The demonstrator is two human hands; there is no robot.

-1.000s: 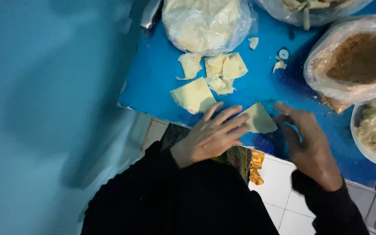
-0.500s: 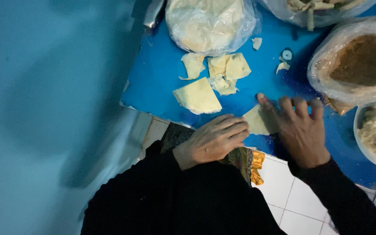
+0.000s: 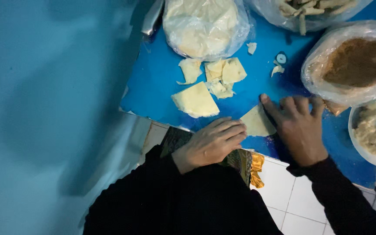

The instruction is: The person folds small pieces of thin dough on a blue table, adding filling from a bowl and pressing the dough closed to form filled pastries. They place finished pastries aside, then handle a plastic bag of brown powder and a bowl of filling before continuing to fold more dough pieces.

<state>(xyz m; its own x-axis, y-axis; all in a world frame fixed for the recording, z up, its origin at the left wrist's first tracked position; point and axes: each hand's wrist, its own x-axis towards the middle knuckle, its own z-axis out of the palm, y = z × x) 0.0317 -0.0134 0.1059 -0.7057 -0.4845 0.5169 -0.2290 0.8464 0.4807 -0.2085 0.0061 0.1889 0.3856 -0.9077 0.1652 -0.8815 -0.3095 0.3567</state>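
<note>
My left hand (image 3: 212, 143) lies flat at the near edge of the blue table (image 3: 157, 82), fingertips touching a pale triangular dough sheet (image 3: 257, 122). My right hand (image 3: 299, 128) rests palm down with spread fingers on the right side of that sheet. Both hands press on it and grip nothing. A larger folded dough piece (image 3: 195, 100) lies just left of it. Several smaller dough scraps (image 3: 220, 75) sit farther back.
A plastic bag of pale dough rounds (image 3: 203, 26) stands at the back. A bag of brown filling (image 3: 355, 63) is at the right, and a white bowl of pale mash with a spoon (image 3: 375, 132) is beside it. Another bag (image 3: 314, 11) lies top right. White floor tiles (image 3: 290, 196) show below.
My right hand has moved from beside the sheet onto it and flattened, fingers spread. The sheet has gone from lifted between both hands to lying flat on the table.
</note>
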